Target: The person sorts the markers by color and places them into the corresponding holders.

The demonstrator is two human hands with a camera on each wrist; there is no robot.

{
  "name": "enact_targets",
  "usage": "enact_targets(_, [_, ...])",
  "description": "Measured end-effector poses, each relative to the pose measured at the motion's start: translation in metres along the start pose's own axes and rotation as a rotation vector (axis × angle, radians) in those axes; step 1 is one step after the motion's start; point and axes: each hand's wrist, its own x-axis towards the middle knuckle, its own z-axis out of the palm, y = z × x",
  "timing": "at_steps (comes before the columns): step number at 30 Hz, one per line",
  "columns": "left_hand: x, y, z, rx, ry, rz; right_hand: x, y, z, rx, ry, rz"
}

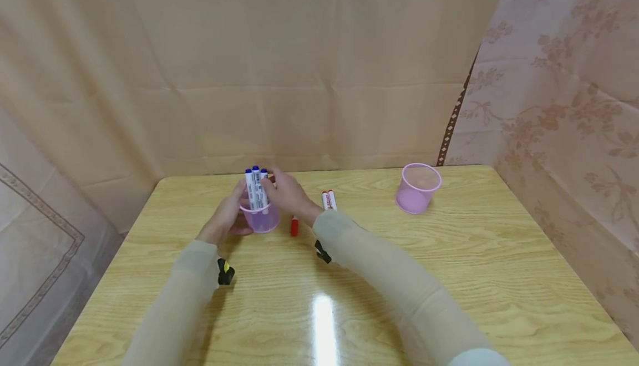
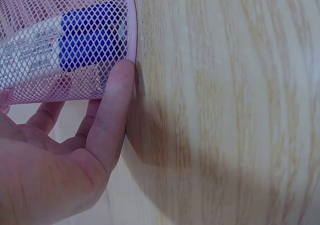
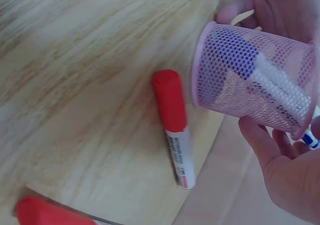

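Observation:
A pink mesh pen cup [image 1: 262, 220] stands at the left of the table, with several white markers [image 1: 256, 189] upright in it. Their blue caps [image 2: 90, 37] are down inside the mesh and their blue ends stick out at the top. My left hand [image 1: 227, 216] holds the cup from the left, one finger against its base rim. My right hand [image 1: 288, 191] is at the cup's right rim, thumb and finger pinching the rightmost marker near its top. In the right wrist view, a lower finger of my right hand [image 3: 290, 175] lies against the mesh.
A red-capped marker [image 3: 172, 127] lies just right of the cup. Two more red-ended markers [image 1: 329, 199] lie past my right wrist, partly hidden by it. Another pink mesh cup [image 1: 418, 188] stands at the back right of the wooden table [image 1: 449, 277]. Cloth [image 1: 299, 77] hangs behind.

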Motion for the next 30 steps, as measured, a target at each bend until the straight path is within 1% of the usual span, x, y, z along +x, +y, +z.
enact_targets(4, [0.0,0.0,0.0,0.005,0.002,0.003,-0.004,0.006,0.003,-0.037,-0.031,0.017])
enact_targets(7, [0.0,0.0,0.0,0.006,-0.003,0.008,-0.005,0.011,0.007,-0.042,-0.014,0.011])
enact_targets(9, [0.0,0.001,0.0,0.008,-0.006,0.012,-0.006,0.014,0.009,-0.013,0.001,0.008])
enact_targets(11, [0.0,0.001,0.0,0.006,-0.009,0.016,-0.005,0.015,0.012,-0.008,0.017,0.005])
enact_targets(15, [0.0,0.0,0.0,0.009,-0.011,0.016,-0.005,0.016,0.016,-0.002,0.031,0.018])
enact_targets(20, [-0.001,0.0,0.001,0.027,0.002,0.009,-0.005,0.017,0.018,0.011,0.038,0.04])
enact_targets(30, [-0.002,0.001,0.001,0.01,0.002,0.013,-0.008,0.013,0.018,0.012,0.052,0.057])
